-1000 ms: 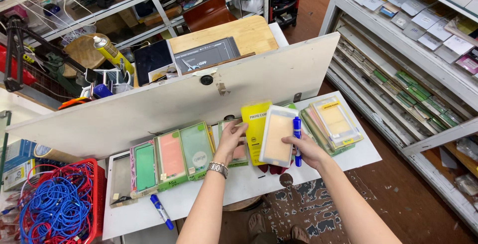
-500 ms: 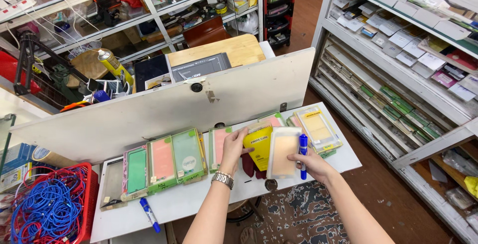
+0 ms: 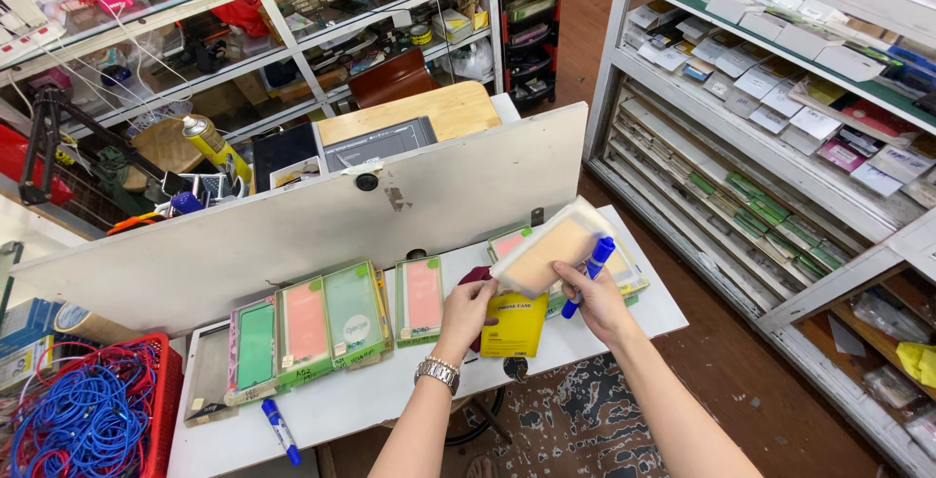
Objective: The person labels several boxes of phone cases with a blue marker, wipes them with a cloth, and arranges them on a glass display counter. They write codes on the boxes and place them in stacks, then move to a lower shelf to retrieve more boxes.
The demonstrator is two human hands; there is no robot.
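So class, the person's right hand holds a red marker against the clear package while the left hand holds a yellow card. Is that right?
Not quite: the marker in the right hand is blue, as the head view shows. The rest holds: the clear package and the left hand on the yellow card.

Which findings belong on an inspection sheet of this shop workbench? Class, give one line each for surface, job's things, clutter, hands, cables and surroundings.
Surface: white table backed by a leaning white board.
Job's things: clear boxed phone case with a peach insert, lifted above the table; yellow card packet beneath it.
Clutter: row of green and pink boxed cases; blue marker lying near the front edge.
Hands: left hand holds the case's near end; right hand holds its side and a second blue marker.
Cables: blue coils in a red basket.
Surroundings: stocked white shelves; glass cabinets behind.
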